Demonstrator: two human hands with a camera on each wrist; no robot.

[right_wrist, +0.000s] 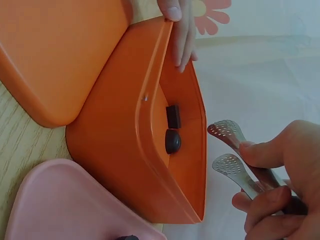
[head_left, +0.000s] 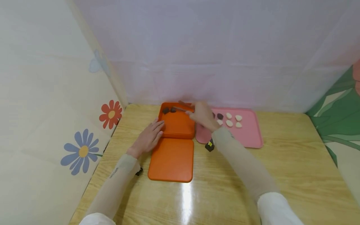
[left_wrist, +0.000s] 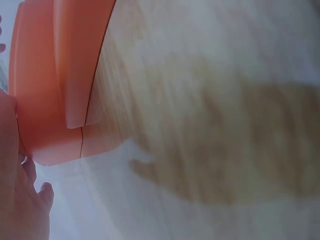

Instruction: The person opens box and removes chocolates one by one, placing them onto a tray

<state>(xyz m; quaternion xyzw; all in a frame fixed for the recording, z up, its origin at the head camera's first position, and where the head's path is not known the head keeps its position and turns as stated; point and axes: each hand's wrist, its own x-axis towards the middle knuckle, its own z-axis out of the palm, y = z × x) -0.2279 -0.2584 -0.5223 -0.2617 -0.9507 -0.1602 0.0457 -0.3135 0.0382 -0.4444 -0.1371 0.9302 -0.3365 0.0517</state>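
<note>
An orange box (head_left: 177, 126) stands on the table with its lid (head_left: 171, 160) folded down toward me. My left hand (head_left: 148, 137) rests on the box's left side, fingers reaching over the rim. In my right hand (head_left: 203, 116) is a pair of metal tongs (right_wrist: 227, 129) with perforated ends. These ends are spread apart, nothing between them, close to the box's far rim in the right wrist view. Inside lie two dark pieces like chocolates, one rounded piece (right_wrist: 173, 141) and one blocky piece (right_wrist: 173, 117). The left wrist view shows mainly the box's outer side (left_wrist: 37, 100).
Right of the box lies a pink tray (head_left: 248, 137) bearing several white pieces (head_left: 238, 118) and a few dark pieces (head_left: 220, 116), partly hidden by my right arm. A pale cloth (head_left: 213, 62) hangs behind the table. Flowered cloth (head_left: 83, 151) covers the left side.
</note>
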